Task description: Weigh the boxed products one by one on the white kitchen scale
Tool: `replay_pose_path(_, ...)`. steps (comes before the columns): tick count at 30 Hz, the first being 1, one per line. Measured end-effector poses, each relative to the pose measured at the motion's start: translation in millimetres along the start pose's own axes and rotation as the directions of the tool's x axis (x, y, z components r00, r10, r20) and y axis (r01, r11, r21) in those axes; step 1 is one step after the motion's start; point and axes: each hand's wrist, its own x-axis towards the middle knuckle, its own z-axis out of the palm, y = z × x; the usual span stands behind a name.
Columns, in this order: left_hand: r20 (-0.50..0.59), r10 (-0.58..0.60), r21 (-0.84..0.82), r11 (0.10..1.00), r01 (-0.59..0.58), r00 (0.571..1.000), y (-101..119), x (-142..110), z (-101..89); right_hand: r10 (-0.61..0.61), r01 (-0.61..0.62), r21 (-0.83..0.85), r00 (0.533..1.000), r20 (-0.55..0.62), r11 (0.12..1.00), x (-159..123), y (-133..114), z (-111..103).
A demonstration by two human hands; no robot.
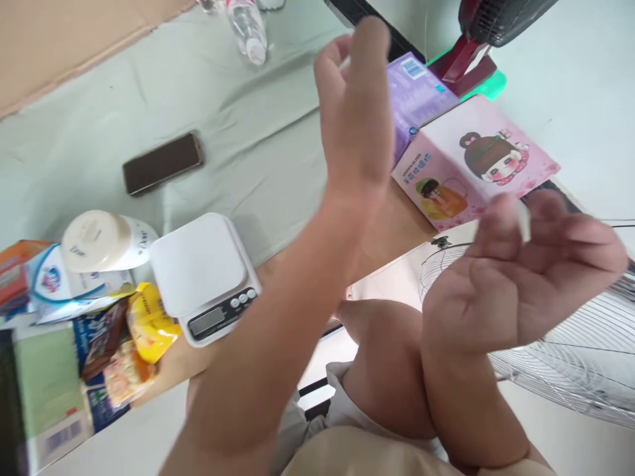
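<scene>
My left hand (354,106) is raised over the table, beside a purple box (419,92). Its fingers curl inward, partly smeared by motion, and whatever they hold is hidden. My right hand (516,277) is turned palm up in front of a pink box (476,158) printed with a cartoon girl. Thumb and fingers are bent together, with a small pale patch between them that I cannot make out. Neither hand appears to touch the boxes. A white kitchen scale (201,264) stands at the table's near edge, left of my left forearm.
A phone (163,163) lies on the pale green cloth (258,158). At the left are a cream-coloured bottle (99,241), a yellow packet (149,324) and other packages. A plastic bottle (247,30) lies at the back. A wire fan guard (570,357) stands at the right, below my right hand.
</scene>
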Motion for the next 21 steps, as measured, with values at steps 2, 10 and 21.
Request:
replay_pose_path(2,0.050,0.086,-0.212,0.975,-0.073,0.995,6.8,-52.6,-27.3,0.039,-0.053,0.080,0.984,0.172,0.995,-10.9,-14.8,7.7)
replay_pose_path(10,0.208,0.250,-0.011,0.967,-0.253,0.946,5.1,-159.0,-187.1,0.081,-0.151,0.063,0.784,0.615,0.987,-52.6,-34.0,19.4)
replay_pose_path(21,-0.132,0.363,0.400,0.871,-0.285,0.922,48.7,-233.9,-335.8,0.187,-0.047,-0.185,0.428,0.884,0.982,-141.2,-81.4,87.3)
